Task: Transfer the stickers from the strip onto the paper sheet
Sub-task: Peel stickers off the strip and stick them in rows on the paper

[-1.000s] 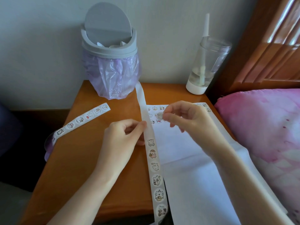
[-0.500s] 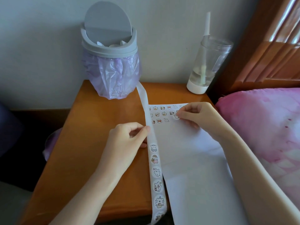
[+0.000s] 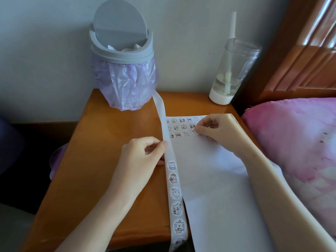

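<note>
A long white sticker strip (image 3: 175,186) runs down the middle of the wooden table, with several round cartoon stickers on its near half and bare backing toward the bin. My left hand (image 3: 143,157) pinches the strip's left edge just above the first sticker. The white paper sheet (image 3: 214,179) lies to the right of the strip, with three rows of stickers (image 3: 179,127) along its top. My right hand (image 3: 218,130) pinches a round sticker (image 3: 195,132) and holds it down on the sheet at the end of the third row.
A grey swing-lid bin (image 3: 123,57) lined with a purple bag stands at the table's back left. A clear bottle with a straw (image 3: 232,70) stands at the back right. A pink pillow (image 3: 298,142) and a wooden headboard border the right side.
My right hand carried the peeled sticker from above the strip down onto the sheet. The loose strip piece seen at the left earlier is gone from view. My left hand barely moved.
</note>
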`<state>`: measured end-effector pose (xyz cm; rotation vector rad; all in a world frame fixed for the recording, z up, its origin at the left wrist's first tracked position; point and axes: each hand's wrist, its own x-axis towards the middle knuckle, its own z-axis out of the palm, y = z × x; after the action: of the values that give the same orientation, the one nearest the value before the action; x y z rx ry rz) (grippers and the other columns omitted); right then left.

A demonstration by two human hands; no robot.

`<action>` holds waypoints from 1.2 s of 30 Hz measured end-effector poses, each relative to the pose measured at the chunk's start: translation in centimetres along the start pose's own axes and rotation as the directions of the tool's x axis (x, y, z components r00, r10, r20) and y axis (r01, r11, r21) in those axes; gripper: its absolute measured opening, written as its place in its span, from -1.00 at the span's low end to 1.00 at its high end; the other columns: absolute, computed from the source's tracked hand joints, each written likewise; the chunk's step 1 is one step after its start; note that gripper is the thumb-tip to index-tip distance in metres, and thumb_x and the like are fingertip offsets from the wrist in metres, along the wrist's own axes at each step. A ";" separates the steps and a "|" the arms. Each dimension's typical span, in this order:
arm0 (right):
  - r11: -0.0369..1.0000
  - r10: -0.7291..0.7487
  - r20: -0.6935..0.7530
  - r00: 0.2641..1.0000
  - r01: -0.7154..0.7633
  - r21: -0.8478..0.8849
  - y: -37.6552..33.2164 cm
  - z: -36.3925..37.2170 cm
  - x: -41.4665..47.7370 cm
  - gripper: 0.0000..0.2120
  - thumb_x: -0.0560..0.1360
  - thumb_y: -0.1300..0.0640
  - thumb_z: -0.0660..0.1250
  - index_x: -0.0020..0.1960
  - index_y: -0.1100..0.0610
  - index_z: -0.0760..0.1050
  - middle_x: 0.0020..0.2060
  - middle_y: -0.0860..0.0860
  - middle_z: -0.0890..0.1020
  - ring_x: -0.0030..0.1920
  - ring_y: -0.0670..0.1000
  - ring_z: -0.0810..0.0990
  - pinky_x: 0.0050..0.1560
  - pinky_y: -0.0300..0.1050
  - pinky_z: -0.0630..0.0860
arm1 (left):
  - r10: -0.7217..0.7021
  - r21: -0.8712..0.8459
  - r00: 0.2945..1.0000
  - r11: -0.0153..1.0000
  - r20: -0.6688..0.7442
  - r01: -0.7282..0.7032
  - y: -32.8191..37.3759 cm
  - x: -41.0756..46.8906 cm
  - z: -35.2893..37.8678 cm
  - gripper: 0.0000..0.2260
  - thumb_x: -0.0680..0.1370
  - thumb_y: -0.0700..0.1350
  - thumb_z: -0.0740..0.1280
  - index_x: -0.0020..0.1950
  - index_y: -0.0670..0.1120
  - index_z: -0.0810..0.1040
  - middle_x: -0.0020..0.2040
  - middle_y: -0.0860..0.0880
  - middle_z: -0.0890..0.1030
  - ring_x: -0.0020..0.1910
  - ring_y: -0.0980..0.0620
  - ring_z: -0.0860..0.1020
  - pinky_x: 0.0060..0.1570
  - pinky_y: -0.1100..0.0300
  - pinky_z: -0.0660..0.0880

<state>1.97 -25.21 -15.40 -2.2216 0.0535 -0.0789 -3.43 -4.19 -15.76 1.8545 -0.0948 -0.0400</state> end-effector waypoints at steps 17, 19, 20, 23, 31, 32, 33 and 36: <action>0.999 -0.027 -0.009 1.000 0.027 -0.030 0.2 0.2 0.0 -0.95 0.42 0.18 0.46 -0.17 0.15 0.63 -0.37 -0.04 0.60 -0.46 -0.21 0.44 -0.43 -0.42 0.33 | 0.001 0.006 1.000 1.000 -0.006 -0.001 0.0 0.0 0.0 -0.82 0.56 -0.17 0.32 -0.18 -0.12 0.69 -0.31 0.08 0.70 -0.33 0.24 0.64 -0.39 0.52 0.44; 1.000 -0.025 -0.006 1.000 0.025 -0.019 0.2 0.2 0.0 -0.95 0.42 0.18 0.47 -0.17 0.16 0.63 -0.38 -0.06 0.60 -0.46 -0.21 0.43 -0.42 -0.42 0.33 | -0.001 0.001 1.000 1.000 -0.007 0.001 0.1 0.0 0.0 -0.82 0.56 -0.18 0.32 -0.18 -0.12 0.68 -0.31 0.08 0.70 -0.34 0.24 0.64 -0.40 0.52 0.43; 0.999 -0.026 -0.006 1.000 0.026 -0.018 0.2 0.2 0.0 -0.95 0.42 0.19 0.47 -0.17 0.16 0.63 -0.38 -0.06 0.59 -0.46 -0.21 0.44 -0.42 -0.42 0.33 | -0.002 0.000 1.000 1.000 -0.007 0.002 0.1 0.0 0.0 -0.82 0.56 -0.17 0.32 -0.18 -0.12 0.68 -0.32 0.09 0.70 -0.34 0.25 0.64 -0.40 0.53 0.43; 0.999 -0.038 -0.004 0.999 0.038 -0.018 0.2 0.2 0.0 -0.96 0.42 0.20 0.47 -0.17 0.17 0.63 -0.40 -0.07 0.58 -0.47 -0.21 0.43 -0.43 -0.44 0.32 | 0.000 0.008 1.000 1.000 -0.006 0.000 0.0 0.0 0.0 -0.82 0.56 -0.17 0.32 -0.18 -0.11 0.69 -0.32 0.10 0.69 -0.33 0.25 0.64 -0.40 0.52 0.43; 0.999 -0.036 -0.001 0.999 0.036 -0.026 0.5 0.3 0.3 -0.96 0.41 0.18 0.47 -0.17 0.15 0.63 -0.39 -0.08 0.57 -0.47 -0.21 0.42 -0.41 -0.39 0.32 | -0.001 0.013 1.000 1.000 -0.005 0.001 0.0 0.0 0.0 -0.82 0.56 -0.17 0.32 -0.19 -0.09 0.68 -0.31 0.14 0.69 -0.34 0.25 0.64 -0.39 0.52 0.43; 0.999 -0.039 -0.001 0.999 0.039 -0.030 0.5 0.3 0.3 -0.95 0.41 0.18 0.48 -0.17 0.15 0.63 -0.39 -0.09 0.57 -0.47 -0.22 0.42 -0.42 -0.40 0.32 | -0.002 0.010 1.000 1.000 -0.006 0.002 0.0 0.0 0.0 -0.82 0.56 -0.17 0.32 -0.20 -0.09 0.68 -0.32 0.14 0.69 -0.34 0.25 0.64 -0.40 0.53 0.43; 0.999 -0.042 -0.002 0.999 0.042 -0.033 0.5 0.3 0.3 -0.96 0.41 0.18 0.48 -0.17 0.15 0.64 -0.40 -0.09 0.56 -0.47 -0.22 0.42 -0.43 -0.42 0.31 | -0.003 0.009 1.000 1.000 -0.006 0.003 0.0 0.0 0.0 -0.82 0.56 -0.17 0.32 -0.20 -0.09 0.68 -0.32 0.14 0.69 -0.34 0.25 0.63 -0.40 0.53 0.43; 0.998 -0.049 -0.009 0.999 0.049 -0.027 0.6 0.3 0.3 -0.96 0.41 0.20 0.48 -0.18 0.16 0.63 -0.41 -0.10 0.56 -0.48 -0.23 0.42 -0.44 -0.43 0.29 | -0.002 0.013 1.000 1.000 -0.003 0.002 0.0 0.0 0.0 -0.82 0.56 -0.16 0.32 -0.19 -0.08 0.68 -0.31 0.15 0.68 -0.34 0.26 0.63 -0.40 0.53 0.43</action>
<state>2.26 -25.31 -16.03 -2.2494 0.0056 -0.1158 -3.43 -4.20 -15.78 1.8675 -0.0909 -0.0383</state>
